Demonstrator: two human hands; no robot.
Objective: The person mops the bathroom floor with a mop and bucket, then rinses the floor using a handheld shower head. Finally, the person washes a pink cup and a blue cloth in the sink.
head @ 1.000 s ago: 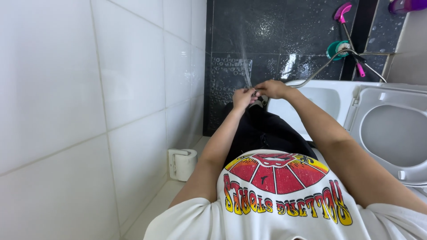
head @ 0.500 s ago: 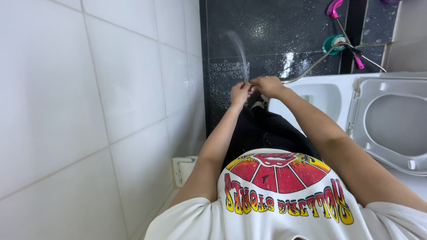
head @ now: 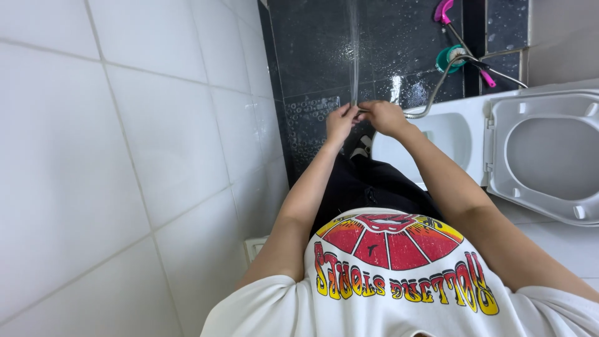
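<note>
Both my hands meet in front of me over the dark wet floor. My right hand [head: 382,117] is closed around a metal spray nozzle [head: 362,111] on the end of a flexible silver hose [head: 433,93]. My left hand [head: 340,120] pinches the nozzle's tip from the other side. A thin jet of water [head: 354,50] shoots from the nozzle across the black tiles. The hose curves back to a fitting by the toilet.
A white toilet [head: 449,134] with its seat and lid [head: 543,156] raised stands at the right. A pink-handled brush [head: 446,12] and a teal holder [head: 450,59] sit on the dark floor [head: 312,56]. White wall tiles [head: 125,156] fill the left side.
The view has tilted and shifted. The water jet now runs straighter and longer across the floor. My hands stay together on the nozzle.
</note>
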